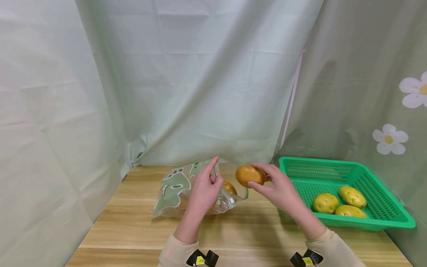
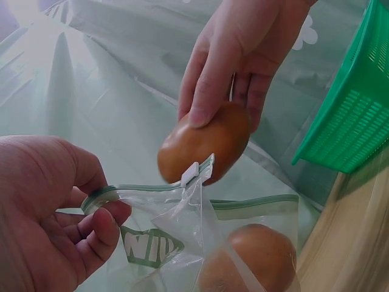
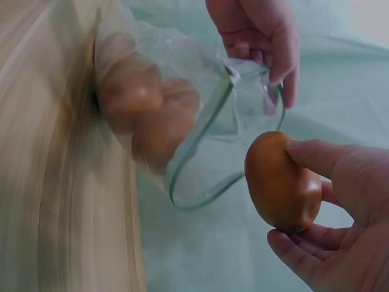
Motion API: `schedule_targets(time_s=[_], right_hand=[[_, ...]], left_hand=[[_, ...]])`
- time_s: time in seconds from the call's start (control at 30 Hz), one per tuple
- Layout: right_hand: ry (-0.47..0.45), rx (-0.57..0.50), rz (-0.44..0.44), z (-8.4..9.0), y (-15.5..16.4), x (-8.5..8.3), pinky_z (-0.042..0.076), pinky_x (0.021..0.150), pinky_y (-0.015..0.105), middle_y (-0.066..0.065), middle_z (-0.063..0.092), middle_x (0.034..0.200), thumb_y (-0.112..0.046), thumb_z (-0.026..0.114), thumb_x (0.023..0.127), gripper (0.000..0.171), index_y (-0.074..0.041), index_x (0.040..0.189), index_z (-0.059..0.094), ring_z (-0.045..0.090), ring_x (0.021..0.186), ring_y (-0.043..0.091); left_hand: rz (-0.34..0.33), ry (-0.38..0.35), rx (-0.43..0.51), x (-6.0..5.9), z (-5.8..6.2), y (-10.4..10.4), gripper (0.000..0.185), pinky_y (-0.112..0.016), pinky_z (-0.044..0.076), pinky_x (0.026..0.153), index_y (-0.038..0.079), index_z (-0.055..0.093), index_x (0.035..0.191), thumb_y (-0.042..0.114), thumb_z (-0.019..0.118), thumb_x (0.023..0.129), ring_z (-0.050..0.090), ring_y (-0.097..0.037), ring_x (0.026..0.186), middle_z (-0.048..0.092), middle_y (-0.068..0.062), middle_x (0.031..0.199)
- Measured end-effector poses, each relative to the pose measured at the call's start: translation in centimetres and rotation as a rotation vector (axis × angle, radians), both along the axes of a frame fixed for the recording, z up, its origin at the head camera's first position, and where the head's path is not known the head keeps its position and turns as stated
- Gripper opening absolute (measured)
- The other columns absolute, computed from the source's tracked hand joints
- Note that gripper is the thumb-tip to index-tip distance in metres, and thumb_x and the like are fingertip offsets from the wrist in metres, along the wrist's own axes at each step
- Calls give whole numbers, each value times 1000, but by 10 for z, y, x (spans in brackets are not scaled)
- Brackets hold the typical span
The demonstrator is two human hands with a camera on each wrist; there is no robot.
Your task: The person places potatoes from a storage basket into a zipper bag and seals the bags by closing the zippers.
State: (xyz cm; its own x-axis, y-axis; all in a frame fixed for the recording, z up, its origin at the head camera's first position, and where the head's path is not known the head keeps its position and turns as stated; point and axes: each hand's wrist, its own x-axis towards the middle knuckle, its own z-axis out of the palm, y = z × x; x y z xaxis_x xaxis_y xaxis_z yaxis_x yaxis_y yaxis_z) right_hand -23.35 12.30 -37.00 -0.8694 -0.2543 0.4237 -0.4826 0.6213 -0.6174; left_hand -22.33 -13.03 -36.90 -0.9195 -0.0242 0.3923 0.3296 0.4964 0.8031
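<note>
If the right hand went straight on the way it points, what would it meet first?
Probably the zip bag, at its open mouth: the right hand, holding a brown oval item, points there. Depth is unclear, so it might brush the bag or pass inside.

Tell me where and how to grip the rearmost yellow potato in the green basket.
Probably best across its narrower middle, coming from above: the rearmost potato is longer than it is wide and lies down inside the walls of the green basket. Its back side looks clear, while the left potato and front potato crowd its other sides.
</note>
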Motion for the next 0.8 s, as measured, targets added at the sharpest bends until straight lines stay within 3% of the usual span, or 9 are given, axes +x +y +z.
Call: schedule_targets(time_s=[0.27, 0.57, 0.8], right_hand=[[-27, -3, -10, 0, -24, -2, 64, 96, 49, 11, 66, 133, -30, 89, 96, 59, -15, 149, 69, 69, 111, 28], [-66, -8, -37, -5, -49, -7, 64, 93, 45, 15, 60, 133, -32, 91, 94, 61, -9, 146, 69, 70, 107, 29], [-74, -37, -67, -10, -64, -14, 62, 73, 36, 10, 65, 111, -28, 92, 94, 45, -8, 118, 60, 70, 93, 24]], left_hand=[[12, -13, 0, 0, 1, 0, 67, -28, 44, 54, 15, 58, 162, 3, 65, 96, 50, -15, 65, 55, -3, 85], [8, -40, 15, 2, 3, 0, 67, -27, 45, 53, 15, 56, 163, 4, 65, 98, 51, -15, 66, 56, -4, 90], [8, -33, 21, 2, 4, -1, 67, -26, 43, 52, 15, 56, 163, 3, 66, 98, 51, -16, 66, 56, -4, 88]])
